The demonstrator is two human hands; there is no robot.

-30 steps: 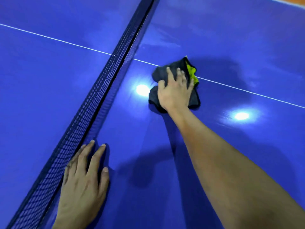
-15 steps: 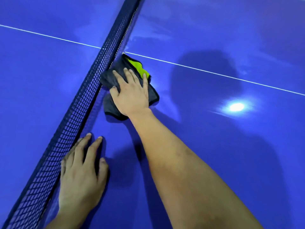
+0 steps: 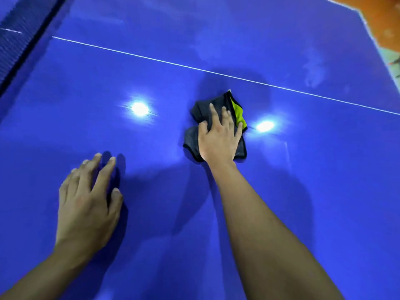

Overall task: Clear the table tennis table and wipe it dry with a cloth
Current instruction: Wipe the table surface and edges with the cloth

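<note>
Near table middle, just short of white line: pressing cloth flat under right hand, fingers spread straight, to wipe; left hand, fingers apart, planted alongside, probably bracing.

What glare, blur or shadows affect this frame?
Head view: the left glare spot and right glare spot burn out on the glossy table, either side of the cloth; the net at upper left is streaked with motion blur; the left hand looks softer than the right hand; soft shadows darken the table around both hands.
</note>
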